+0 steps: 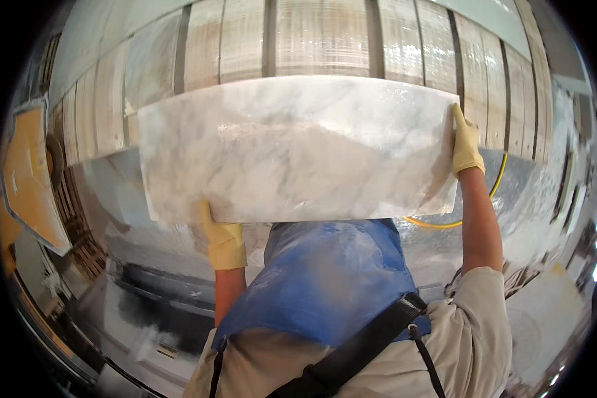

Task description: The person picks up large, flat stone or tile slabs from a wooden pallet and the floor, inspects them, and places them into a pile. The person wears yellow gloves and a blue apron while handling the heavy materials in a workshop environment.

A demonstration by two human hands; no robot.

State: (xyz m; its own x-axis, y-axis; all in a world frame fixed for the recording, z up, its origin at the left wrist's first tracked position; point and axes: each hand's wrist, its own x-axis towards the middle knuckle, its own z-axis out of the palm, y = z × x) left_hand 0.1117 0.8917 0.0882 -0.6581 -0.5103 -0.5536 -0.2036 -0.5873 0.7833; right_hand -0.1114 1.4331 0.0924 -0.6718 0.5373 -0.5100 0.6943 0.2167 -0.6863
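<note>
A wet, glossy marble slab [298, 152], white with grey veining, spans the space in front of my body. My left hand [222, 239], in a pale yellow glove, grips its near edge toward the left, the thumb lying on top and the other fingers hidden beneath. At the slab's right end, my right hand [467, 140], gloved the same way, holds the short edge near the far corner. Its thumb points up along that edge. The far long edge of the slab overlaps the wooden slats [322, 40] in the view; whether it rests on them I cannot tell.
A yellow hose [501, 176] curves below the slab's right end. On the left stands an orange-yellow panel [33, 172] beside wooden pallets [79, 229]. A blue apron [325, 278] covers my front, close to the slab's near edge. The floor [530, 212] looks wet.
</note>
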